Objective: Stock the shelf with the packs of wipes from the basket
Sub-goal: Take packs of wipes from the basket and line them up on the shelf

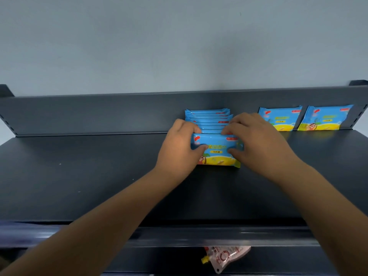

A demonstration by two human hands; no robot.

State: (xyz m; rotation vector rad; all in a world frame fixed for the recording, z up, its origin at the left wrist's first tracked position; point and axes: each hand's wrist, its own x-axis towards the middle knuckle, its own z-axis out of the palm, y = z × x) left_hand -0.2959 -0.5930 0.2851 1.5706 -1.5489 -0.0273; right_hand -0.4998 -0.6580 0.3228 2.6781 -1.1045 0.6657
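A row of several blue and yellow packs of wipes [209, 121] stands upright on the dark shelf [89, 172], running from the back panel toward me. My left hand [179, 148] grips the left end of the front pack [216, 151]. My right hand [256, 140] grips its right end, fingers over the top edge and thumb on its face. Two more packs of wipes, one [280, 118] beside the other [324, 118], lean against the back panel at the right. The basket is out of view.
The shelf has a low back panel [99, 114] and a front lip [199, 234]. Below, on a lower shelf, lies a pink spouted pouch [225, 257] with a yellow cap. A pale wall rises behind the shelf.
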